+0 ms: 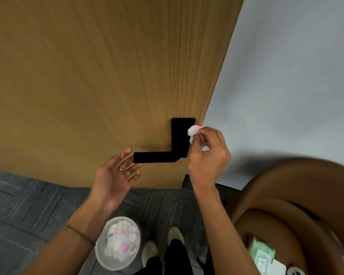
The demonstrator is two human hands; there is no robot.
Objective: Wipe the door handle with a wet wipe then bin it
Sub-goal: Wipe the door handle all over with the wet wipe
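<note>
A black door handle [157,157] juts left from its black backplate [180,135] on a wooden door [99,80]. My right hand [209,155] pinches a crumpled white wet wipe [193,131] with a pink stain and presses it against the backplate's right edge. My left hand [115,173] is palm up with fingers spread, just below the lever's left tip and holding nothing. A pale round bin [118,243] stands on the floor below, filled with several used white and pink wipes.
A brown rounded chair [298,205] stands at the lower right with a green wet wipe pack [263,255] on its seat. A grey wall [296,76] lies right of the door. My feet [163,247] rest on dark carpet tiles [28,205] beside the bin.
</note>
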